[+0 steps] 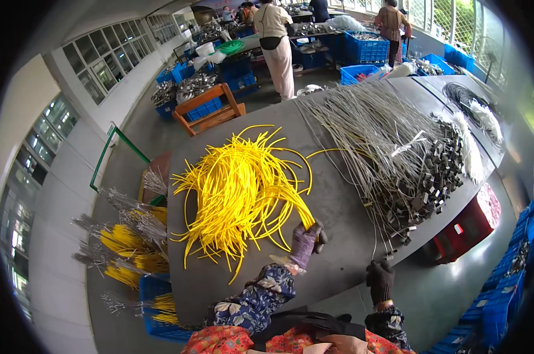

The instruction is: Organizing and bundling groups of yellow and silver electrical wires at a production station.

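A big heap of yellow tubes lies on the grey table, fanning out to the left. My left hand, in a dark glove, is closed around the gathered ends of these tubes at the heap's near right corner. My right hand, also gloved, hangs just past the table's near edge with the fingers curled and nothing visible in it. To the right of the yellow heap lies a spread of grey wires ending in dark metal clips.
Bundles of finished yellow-and-grey pieces stand in a blue crate at my left. A red crate sits under the table's right edge. Blue crates and several people stand at far tables. A wooden stool is beyond the table.
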A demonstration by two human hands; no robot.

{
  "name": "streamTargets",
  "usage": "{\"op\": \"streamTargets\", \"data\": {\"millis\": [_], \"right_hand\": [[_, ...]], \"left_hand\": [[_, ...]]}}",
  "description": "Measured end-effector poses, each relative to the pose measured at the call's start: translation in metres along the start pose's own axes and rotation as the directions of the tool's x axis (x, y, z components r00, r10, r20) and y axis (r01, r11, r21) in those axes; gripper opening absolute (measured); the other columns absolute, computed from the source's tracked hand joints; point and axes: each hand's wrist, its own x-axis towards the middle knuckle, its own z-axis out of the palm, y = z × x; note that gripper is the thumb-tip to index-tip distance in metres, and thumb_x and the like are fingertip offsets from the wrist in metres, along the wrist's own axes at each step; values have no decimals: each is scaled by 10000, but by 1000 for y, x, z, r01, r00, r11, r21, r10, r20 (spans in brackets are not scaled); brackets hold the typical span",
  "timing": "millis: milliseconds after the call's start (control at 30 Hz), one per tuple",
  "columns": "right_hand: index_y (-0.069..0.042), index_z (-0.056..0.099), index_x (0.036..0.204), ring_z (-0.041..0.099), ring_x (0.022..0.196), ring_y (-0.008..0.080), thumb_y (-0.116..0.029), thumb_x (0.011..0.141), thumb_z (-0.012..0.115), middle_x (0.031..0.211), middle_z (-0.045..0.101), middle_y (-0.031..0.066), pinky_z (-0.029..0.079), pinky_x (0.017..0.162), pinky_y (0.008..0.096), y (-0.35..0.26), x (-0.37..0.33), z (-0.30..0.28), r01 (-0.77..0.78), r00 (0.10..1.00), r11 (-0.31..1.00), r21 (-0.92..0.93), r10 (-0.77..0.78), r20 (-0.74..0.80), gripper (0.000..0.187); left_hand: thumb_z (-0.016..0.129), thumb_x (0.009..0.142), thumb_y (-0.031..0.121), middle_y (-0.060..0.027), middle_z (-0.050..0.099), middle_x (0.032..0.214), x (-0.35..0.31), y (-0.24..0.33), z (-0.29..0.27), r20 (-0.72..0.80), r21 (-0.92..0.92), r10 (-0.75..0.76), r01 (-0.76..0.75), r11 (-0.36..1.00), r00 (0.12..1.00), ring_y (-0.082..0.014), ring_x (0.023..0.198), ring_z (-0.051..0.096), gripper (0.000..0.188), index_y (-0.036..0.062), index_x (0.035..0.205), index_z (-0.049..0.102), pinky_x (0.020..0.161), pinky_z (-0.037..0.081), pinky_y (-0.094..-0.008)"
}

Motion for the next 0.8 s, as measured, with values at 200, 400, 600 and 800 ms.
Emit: {"op": "streamTargets", "data": {"millis": [200,400,600,800], "right_hand": [[-21,594,852,461,479,82,-130,775,589,630,531,13,347,415,223,-108,2,16,98,987,993,-63,-89,134,133],[-14,631,864,524,591,99,-80,707,667,717,597,29,410,529,231,-75,-26,-30,105,972,961,-255,-44,232,174],[-79,631,822,542,624,97,-110,704,680,720,595,5,435,550,253,-73,-24,-43,561,820,283,-778,-315,477,131],[-61,535,736,527,590,127,-193,792,609,650,519,0,427,521,294,-79,-75,-105,362,886,873,-328,-214,410,162]], "left_hand": [[573,870,283,-67,608,696,-14,-20,71,73,-77,-20,26,997,997,-140,465,562,208,80,859,531,377,409,-207],[550,878,274,-117,585,1049,-20,-95,109,175,-270,-339,376,886,924,-245,899,612,221,71,965,542,682,529,-337],[504,890,318,-38,617,791,16,-102,172,153,-354,-334,367,860,930,-200,656,608,200,119,904,522,465,468,-317],[477,860,263,-57,439,591,99,-118,156,124,-483,-441,442,756,889,-156,412,354,196,100,751,471,368,270,-274]]}}
